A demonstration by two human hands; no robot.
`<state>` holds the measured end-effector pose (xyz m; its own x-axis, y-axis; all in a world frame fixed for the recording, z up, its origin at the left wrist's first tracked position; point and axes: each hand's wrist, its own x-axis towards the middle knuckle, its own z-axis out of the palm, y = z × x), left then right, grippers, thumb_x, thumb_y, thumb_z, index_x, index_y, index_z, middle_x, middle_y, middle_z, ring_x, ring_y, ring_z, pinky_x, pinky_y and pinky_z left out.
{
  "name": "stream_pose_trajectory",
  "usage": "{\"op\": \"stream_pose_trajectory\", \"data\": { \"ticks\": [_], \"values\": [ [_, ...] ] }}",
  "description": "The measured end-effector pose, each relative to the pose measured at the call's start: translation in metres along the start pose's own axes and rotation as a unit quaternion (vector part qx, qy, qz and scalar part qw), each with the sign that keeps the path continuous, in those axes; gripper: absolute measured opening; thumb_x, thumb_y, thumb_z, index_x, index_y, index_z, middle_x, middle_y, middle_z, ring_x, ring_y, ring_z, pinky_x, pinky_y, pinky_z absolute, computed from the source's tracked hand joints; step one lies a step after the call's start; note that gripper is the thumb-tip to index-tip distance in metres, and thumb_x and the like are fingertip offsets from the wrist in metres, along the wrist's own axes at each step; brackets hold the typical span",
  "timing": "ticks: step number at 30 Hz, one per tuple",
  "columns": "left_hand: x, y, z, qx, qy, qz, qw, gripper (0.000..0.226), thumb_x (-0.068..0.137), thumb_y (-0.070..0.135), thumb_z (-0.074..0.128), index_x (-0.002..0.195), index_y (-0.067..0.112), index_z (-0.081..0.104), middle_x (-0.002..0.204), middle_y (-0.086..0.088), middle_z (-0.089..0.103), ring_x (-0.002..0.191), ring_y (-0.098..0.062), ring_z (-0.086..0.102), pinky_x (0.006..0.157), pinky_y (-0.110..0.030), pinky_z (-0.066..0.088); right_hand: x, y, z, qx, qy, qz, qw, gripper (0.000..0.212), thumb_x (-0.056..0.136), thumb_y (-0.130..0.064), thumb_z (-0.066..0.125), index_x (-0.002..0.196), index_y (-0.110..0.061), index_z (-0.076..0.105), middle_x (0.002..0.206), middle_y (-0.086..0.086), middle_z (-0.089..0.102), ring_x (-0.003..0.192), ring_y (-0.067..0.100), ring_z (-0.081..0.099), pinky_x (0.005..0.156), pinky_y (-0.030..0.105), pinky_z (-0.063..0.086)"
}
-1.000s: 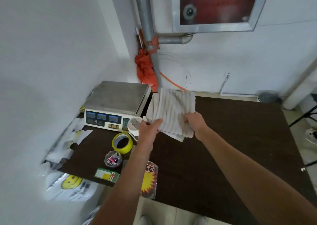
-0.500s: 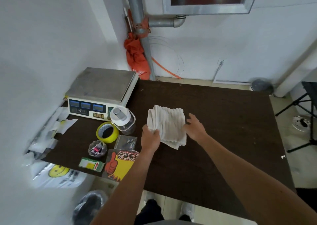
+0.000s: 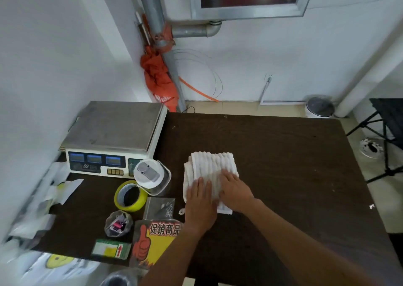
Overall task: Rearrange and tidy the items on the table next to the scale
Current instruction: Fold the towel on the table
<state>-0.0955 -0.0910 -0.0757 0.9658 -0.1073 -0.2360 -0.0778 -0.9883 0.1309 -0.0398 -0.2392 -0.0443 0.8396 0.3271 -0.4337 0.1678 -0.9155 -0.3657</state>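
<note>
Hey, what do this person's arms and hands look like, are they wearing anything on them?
Both arms are bare as far as the frame shows: no sleeves, gloves, watch or bracelets. No rings are visible on the left hand or the right hand, though the picture is slightly soft.

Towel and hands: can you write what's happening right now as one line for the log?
step: pressing folded towel flat | left hand: open, palm on towel | right hand: open, palm on towel | towel: on table, right of scale

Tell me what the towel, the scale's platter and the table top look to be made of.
Towel: soft white cloth, probably cotton terry, going by its ribbed pile and folded layers. Scale platter: bare metal, likely stainless steel, dull grey with smudges. Table top: dark brown, matte, faint grain; wood or a wood-look laminate, hard to tell which.
</note>
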Motion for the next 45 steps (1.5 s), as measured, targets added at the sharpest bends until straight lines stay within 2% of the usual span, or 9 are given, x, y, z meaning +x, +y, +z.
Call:
{"op": "stream_pose_trajectory", "data": {
  "ticks": [3, 6, 9, 13, 19, 24, 33, 40, 45],
  "values": [
    [0.009, -0.005, 0.011, -0.012, 0.004, 0.015, 1.000, 0.071, 0.088, 0.045, 0.054, 0.146, 0.008, 0.038, 0.151, -0.021, 0.045, 0.142, -0.037, 0.041, 0.111, -0.053, 0.040, 0.016, 0.000, 0.010, -0.021, 0.014, -0.003, 1.000, 0.069, 0.103, -0.030, 0.043, 0.159, -0.014, 0.006, 0.167, 0.006, -0.005, 0.154, 0.021, -0.005, 0.125, 0.043, 0.013],
    [0.022, -0.009, 0.017, -0.009, 0.014, -0.001, 1.000, 0.075, 0.092, 0.047, 0.036, 0.154, 0.006, 0.030, 0.161, -0.023, 0.024, 0.150, -0.038, 0.023, 0.117, -0.054, 0.026, 0.033, -0.002, 0.012, -0.041, 0.034, -0.011, 0.998, 0.070, 0.104, -0.032, 0.040, 0.159, -0.016, 0.001, 0.167, 0.005, -0.011, 0.153, 0.020, -0.012, 0.126, 0.043, 0.008],
    [0.037, -0.007, 0.016, 0.009, 0.007, -0.028, 1.000, 0.087, 0.091, 0.054, 0.047, 0.159, 0.008, 0.017, 0.165, -0.023, 0.006, 0.153, -0.037, 0.005, 0.119, -0.059, 0.013, 0.049, -0.008, 0.013, -0.043, 0.049, -0.007, 0.998, 0.074, 0.103, -0.038, 0.041, 0.159, -0.017, -0.002, 0.166, 0.005, -0.016, 0.152, 0.021, -0.016, 0.125, 0.044, 0.005],
    [0.067, -0.009, 0.014, -0.003, -0.003, -0.066, 0.998, 0.095, 0.091, 0.061, 0.046, 0.160, 0.010, 0.004, 0.166, -0.020, -0.008, 0.154, -0.034, -0.008, 0.112, -0.072, 0.008, 0.077, -0.009, 0.010, 0.009, 0.123, -0.005, 0.992, 0.061, 0.104, -0.042, 0.028, 0.159, -0.021, 0.011, 0.168, 0.001, -0.002, 0.153, 0.016, -0.007, 0.124, 0.040, 0.006],
    [0.109, -0.023, -0.001, 0.002, -0.005, -0.026, 1.000, 0.094, 0.096, 0.060, 0.038, 0.158, 0.011, -0.012, 0.162, -0.020, -0.026, 0.150, -0.035, -0.022, 0.115, -0.071, 0.008, 0.122, -0.001, 0.011, 0.022, 0.199, 0.002, 0.980, 0.062, 0.100, -0.048, 0.026, 0.156, -0.022, 0.023, 0.167, 0.000, 0.012, 0.154, 0.014, 0.003, 0.125, 0.043, 0.014],
    [0.136, -0.028, -0.007, 0.020, 0.007, 0.000, 1.000, 0.093, 0.097, 0.062, 0.036, 0.158, 0.010, -0.012, 0.161, -0.021, -0.026, 0.150, -0.037, -0.023, 0.115, -0.071, 0.010, 0.146, 0.005, 0.011, 0.027, 0.241, 0.023, 0.970, 0.057, 0.105, -0.048, 0.024, 0.155, -0.022, 0.027, 0.166, -0.001, 0.016, 0.154, 0.012, 0.004, 0.125, 0.040, 0.012],
    [0.164, -0.021, -0.008, 0.030, 0.000, 0.013, 0.999, 0.089, 0.098, 0.060, 0.030, 0.158, 0.008, -0.011, 0.161, -0.021, -0.027, 0.150, -0.036, -0.022, 0.115, -0.072, 0.009, 0.164, 0.021, 0.001, 0.021, 0.247, 0.042, 0.968, 0.060, 0.103, -0.048, 0.021, 0.158, -0.026, 0.018, 0.167, 0.000, 0.009, 0.154, 0.014, 0.001, 0.125, 0.039, 0.009],
    [0.173, 0.012, -0.017, 0.032, -0.062, -0.006, 0.998, 0.094, 0.098, 0.064, 0.027, 0.153, 0.009, -0.026, 0.156, -0.019, -0.039, 0.146, -0.034, -0.034, 0.116, -0.070, 0.002, 0.158, 0.050, -0.009, 0.031, 0.241, 0.030, 0.969, 0.059, 0.103, -0.048, 0.024, 0.158, -0.025, 0.021, 0.167, 0.000, 0.012, 0.154, 0.015, 0.003, 0.125, 0.040, 0.010],
    [0.175, 0.059, -0.018, 0.024, -0.081, 0.012, 0.996, 0.099, 0.097, 0.065, 0.032, 0.151, 0.010, -0.031, 0.154, -0.018, -0.042, 0.144, -0.033, -0.036, 0.116, -0.069, 0.001, 0.137, 0.092, -0.019, 0.032, 0.243, 0.044, 0.969, 0.059, 0.103, -0.048, 0.021, 0.157, -0.025, 0.021, 0.167, 0.001, 0.012, 0.154, 0.015, 0.004, 0.125, 0.042, 0.013]
  ]
}}
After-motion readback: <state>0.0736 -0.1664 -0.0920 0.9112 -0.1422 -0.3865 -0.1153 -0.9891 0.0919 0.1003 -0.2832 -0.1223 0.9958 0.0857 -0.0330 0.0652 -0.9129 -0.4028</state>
